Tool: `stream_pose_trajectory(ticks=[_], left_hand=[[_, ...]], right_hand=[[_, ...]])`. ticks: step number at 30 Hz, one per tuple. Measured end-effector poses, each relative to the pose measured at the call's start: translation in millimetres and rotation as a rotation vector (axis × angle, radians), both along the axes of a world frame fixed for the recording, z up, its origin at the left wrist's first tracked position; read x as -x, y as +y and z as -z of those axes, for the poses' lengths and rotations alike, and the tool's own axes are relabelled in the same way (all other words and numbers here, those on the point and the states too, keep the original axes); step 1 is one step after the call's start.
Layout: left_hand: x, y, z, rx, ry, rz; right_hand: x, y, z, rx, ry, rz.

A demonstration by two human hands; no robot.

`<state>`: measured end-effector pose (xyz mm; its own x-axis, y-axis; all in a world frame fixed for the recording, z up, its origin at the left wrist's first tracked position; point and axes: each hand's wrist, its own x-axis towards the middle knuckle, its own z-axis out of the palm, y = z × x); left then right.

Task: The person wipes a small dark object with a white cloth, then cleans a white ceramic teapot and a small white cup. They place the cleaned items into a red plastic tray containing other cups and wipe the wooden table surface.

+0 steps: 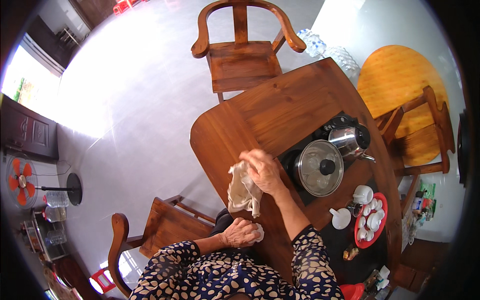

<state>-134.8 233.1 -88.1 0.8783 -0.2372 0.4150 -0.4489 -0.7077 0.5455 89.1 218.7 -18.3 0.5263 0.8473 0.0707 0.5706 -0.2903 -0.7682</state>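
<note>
My right hand point(265, 172) reaches over the left side of the wooden table point(260, 110) and grips a crumpled cream cloth point(242, 192), which hangs down from the fingers. Slight blur softens the fingertips. Close to my body, at the table's near edge, my left hand point(240, 233) is closed over a small white thing point(259, 233); only its edge shows, so its kind is unclear. Right of my right hand stands a pot with a glass lid point(320, 167) and black knob. Behind it is a shiny metal kettle point(347, 140).
A red tray point(381, 227) of small white cups lies at the table's right, beside a white lidded cup point(363, 194) and a white pouring cup point(341, 219). Wooden chairs stand at the far side point(245, 65), left point(172, 227) and right point(425, 142). A fan point(22, 182) is far left.
</note>
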Motion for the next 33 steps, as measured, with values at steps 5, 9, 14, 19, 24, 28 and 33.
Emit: stream_pose_trajectory(ticks=[5,9,14,19,24,28,33], left_hand=[[0.9,-0.3,3.0,0.003,0.026,0.012],[2.7,-0.8,2.5,0.025,0.004,0.006],[1.4,-1.9,4.6,0.017,-0.015,0.007],[-1.0,0.3,1.9,0.028,-0.028,0.007],[-1.0,1.7,2.5,0.028,-0.028,-0.002],[0.4,3.6,7.2,0.027,-0.009,0.028],[0.4,1.3,10.0,0.048,-0.043,0.016]], right_hand=[[50.8,-11.5,19.3,0.13,-0.471,0.022],[76.3,-9.1,22.2,0.198,-0.491,-0.079],[57.5,11.6,40.7,-0.113,-0.51,-0.026],[17.6,43.1,69.2,-0.154,-0.494,0.105],[-43.7,79.3,73.2,-0.066,-0.532,0.296],[-97.7,100.5,76.1,-0.076,-0.534,0.442],[-123.3,137.6,73.4,-0.12,-0.544,0.671]])
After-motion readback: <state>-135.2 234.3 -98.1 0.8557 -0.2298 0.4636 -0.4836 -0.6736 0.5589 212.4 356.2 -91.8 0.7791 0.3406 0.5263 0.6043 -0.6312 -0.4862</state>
